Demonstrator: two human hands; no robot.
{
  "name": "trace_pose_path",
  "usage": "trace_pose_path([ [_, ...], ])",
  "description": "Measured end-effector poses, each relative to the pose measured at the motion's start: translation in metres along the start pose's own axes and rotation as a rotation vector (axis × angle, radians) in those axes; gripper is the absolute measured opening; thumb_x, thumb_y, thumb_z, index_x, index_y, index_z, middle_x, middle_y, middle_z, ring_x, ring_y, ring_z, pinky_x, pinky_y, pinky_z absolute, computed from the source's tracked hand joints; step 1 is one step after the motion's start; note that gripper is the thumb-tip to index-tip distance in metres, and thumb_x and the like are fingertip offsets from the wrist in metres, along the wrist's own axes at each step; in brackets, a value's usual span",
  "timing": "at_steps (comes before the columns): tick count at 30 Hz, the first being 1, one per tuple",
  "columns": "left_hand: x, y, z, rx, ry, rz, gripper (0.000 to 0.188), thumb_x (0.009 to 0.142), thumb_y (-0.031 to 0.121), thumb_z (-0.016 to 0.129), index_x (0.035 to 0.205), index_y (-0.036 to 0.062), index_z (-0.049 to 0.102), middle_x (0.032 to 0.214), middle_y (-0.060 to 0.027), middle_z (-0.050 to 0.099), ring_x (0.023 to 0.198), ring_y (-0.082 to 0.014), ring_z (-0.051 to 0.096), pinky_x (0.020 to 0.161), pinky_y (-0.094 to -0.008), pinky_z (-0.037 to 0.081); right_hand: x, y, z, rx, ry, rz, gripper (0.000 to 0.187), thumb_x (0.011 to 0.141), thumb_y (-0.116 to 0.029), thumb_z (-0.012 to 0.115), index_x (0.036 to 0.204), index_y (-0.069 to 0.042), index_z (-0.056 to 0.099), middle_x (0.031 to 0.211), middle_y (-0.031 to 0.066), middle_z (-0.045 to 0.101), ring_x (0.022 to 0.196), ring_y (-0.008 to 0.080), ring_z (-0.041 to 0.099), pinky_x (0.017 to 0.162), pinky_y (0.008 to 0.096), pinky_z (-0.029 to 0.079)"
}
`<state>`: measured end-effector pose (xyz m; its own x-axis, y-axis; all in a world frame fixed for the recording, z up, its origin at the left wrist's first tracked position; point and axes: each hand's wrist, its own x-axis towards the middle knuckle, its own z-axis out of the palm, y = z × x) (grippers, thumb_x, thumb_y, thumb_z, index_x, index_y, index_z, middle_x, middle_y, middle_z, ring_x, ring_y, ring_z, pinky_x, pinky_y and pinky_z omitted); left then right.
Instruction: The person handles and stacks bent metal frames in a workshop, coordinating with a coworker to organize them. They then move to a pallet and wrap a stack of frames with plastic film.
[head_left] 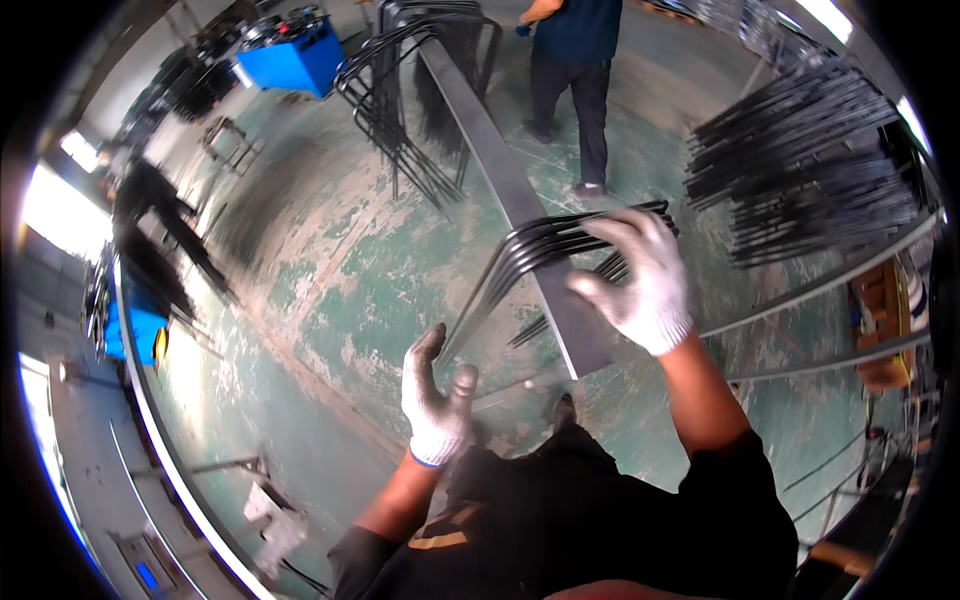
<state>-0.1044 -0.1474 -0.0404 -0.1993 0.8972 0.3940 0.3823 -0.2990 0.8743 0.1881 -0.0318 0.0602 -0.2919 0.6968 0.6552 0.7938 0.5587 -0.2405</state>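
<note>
Several bent black metal tubes hang side by side over the near part of a long grey beam. My left hand, in a white knitted glove with darkened fingertips, is in the air beside the tubes' left legs. Its thumb and fingers are apart and it holds nothing. My right hand, gloved the same way, is over the right end of the tubes. Its fingers are curved and spread from the thumb; whether the fingertips touch the tubes I cannot tell.
More bent black frames hang at the beam's far end. A large stack of black tubes is at the right, behind grey rails. One person stands ahead, another at the left. A blue bin stands far left.
</note>
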Motion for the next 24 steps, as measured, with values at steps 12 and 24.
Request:
trace_pose_path([
  [12, -0.082, 0.093, 0.111, -0.117, -0.016, -0.283, 0.058, 0.102, 0.009, 0.066, 0.156, -0.0023, 0.048, 0.147, -0.0145, 0.061, 0.135, -0.0255, 0.059, 0.118, -0.0404, 0.044, 0.145, 0.084, 0.141, 0.206, -0.242, -0.460, 0.062, 0.090, -0.063, 0.077, 0.132, -0.016, 0.075, 0.130, 0.0135, 0.074, 0.124, 0.0352, 0.067, 0.112, 0.0524, 0.049],
  [24, -0.062, 0.077, 0.125, -0.150, -0.006, -0.311, 0.065, 0.101, 0.015, 0.070, 0.158, -0.0013, 0.044, 0.150, -0.0164, 0.058, 0.140, -0.0234, 0.054, 0.118, -0.0393, 0.043, -0.125, 0.058, 0.092, 1.305, -0.322, 0.289, 0.085, 0.087, -0.061, 0.085, 0.139, 0.001, 0.060, 0.128, 0.0190, 0.071, 0.122, 0.0312, 0.069, 0.107, 0.0455, 0.054],
])
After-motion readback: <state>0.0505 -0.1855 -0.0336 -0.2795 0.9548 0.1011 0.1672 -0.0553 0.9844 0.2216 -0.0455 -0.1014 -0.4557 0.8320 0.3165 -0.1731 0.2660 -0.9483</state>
